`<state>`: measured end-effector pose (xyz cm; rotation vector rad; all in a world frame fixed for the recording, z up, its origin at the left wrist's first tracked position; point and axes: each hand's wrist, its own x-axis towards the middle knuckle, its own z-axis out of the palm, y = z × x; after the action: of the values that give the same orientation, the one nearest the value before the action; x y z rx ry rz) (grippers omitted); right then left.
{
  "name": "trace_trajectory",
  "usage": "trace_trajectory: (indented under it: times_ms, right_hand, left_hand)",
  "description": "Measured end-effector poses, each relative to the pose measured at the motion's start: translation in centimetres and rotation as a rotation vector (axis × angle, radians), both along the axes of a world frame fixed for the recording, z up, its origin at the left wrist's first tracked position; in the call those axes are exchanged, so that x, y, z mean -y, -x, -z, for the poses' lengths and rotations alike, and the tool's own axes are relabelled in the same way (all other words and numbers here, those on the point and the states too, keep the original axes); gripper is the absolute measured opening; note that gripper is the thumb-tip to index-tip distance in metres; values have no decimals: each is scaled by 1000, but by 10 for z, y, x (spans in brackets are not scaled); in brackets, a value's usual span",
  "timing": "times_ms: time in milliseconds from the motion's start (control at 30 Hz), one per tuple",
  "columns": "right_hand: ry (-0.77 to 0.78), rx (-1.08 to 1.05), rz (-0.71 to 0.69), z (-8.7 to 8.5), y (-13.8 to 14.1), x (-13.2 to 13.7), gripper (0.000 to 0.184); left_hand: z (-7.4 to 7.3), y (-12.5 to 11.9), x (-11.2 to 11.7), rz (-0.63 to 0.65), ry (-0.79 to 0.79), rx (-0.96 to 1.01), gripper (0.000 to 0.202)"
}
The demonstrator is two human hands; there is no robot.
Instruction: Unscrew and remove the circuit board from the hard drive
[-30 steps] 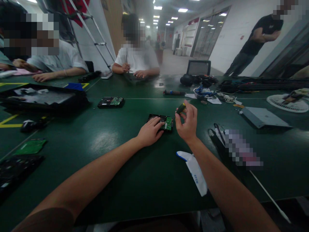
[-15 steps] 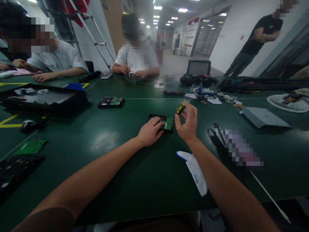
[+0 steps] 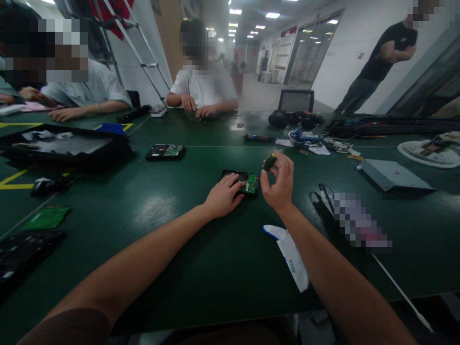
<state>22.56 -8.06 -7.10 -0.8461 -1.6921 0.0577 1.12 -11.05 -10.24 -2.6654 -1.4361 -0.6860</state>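
Note:
A black hard drive (image 3: 247,181) with a green circuit board facing up lies on the green table (image 3: 201,239) in front of me. My left hand (image 3: 223,195) rests flat on the drive's near left part, fingers stretched over it. My right hand (image 3: 278,184) hovers just right of the drive, fingers closed round the black and yellow handle of a small screwdriver (image 3: 269,161) held upright, its tip hidden behind my fingers.
A second hard drive (image 3: 165,152) lies further left. A white and blue packet (image 3: 289,256) sits by my right forearm, a grey metal box (image 3: 390,175) to the right. A black tray (image 3: 61,146) stands left. Two seated people work across the table; another stands far right.
My right hand has turned the screwdriver handle slightly in its fingers; the left hand stays on the drive. The person opposite has lowered both hands to the table.

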Motion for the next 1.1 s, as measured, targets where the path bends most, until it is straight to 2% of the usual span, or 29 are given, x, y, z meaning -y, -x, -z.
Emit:
trace_trajectory:
  times_ms: [233, 467, 1100]
  right_hand:
    - [8, -3, 32, 0, -1, -1, 70]
    - [17, 25, 19, 1, -1, -1, 70]
    - [-22, -6, 11, 2, -2, -4, 74]
  left_hand:
    - [1, 1, 0, -21, -44, 27, 44]
    - [-4, 0, 3, -30, -107, 3, 42]
    - [-6, -3, 4, -44, -70, -41, 45]
